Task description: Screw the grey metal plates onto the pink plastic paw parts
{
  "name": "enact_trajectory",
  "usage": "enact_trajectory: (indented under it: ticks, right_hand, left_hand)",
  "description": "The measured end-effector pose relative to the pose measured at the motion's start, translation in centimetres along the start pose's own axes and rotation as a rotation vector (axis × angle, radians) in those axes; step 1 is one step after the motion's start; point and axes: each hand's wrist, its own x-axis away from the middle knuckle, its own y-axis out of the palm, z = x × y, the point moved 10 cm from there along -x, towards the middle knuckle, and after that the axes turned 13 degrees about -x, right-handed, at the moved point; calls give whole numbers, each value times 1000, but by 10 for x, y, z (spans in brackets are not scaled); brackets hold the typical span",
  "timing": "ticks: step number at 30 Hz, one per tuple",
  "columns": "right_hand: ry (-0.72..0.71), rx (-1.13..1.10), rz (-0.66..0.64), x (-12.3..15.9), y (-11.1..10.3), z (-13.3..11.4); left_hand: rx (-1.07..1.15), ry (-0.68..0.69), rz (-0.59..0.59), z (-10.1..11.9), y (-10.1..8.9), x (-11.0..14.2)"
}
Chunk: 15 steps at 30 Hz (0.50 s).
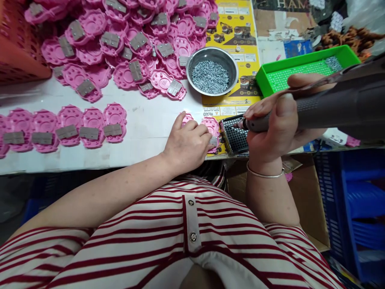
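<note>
1. While your right hand (278, 124) is gripping the dark power screwdriver (325, 106), its fingers are wrapping snugly around the body and front end, leaving the bit (239, 125) showing.
2. The bit is pointing left over the black perforated tray (236, 138); you cannot tell from this view whether it is touching.
3. Your left hand (188, 146) is lying palm down with its fingers loosely bent, partly covering one pink plastic casing (187, 117); whether the fingers are pinching it, I cannot tell.
4. A second pink casing (211, 127) is lying between that hand's fingertips and the black tray, with a grey metal plate (213, 141) showing on it.
5. To your left, a row of pink casings (91, 120) is lying near the table (144, 134) edge, each whole one bearing a grey plate.
6. Beyond them, a heap of pink casings (135, 44) is spreading between the orange-red basket (21, 44) and the metal bowl (234, 74), which is holding small silvery screws (210, 76).
7. The green tray (263, 82) is sitting beyond the screwdriver, holding more screws (333, 63) in its far right corner.
</note>
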Motion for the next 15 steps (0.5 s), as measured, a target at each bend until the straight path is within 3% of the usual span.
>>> enact_trajectory:
  ticks: [6, 10, 15]
  right_hand:
    - [-46, 1, 47, -6, 3, -14]
    - [44, -173, 66, -9, 12, -27]
    - [88, -340, -70, -15, 30, -54]
  left_hand:
    - [27, -5, -17, -2, 2, 1]
    - [114, -35, 77, -6, -7, 3]
    - [341, -48, 182, -11, -15, 3]
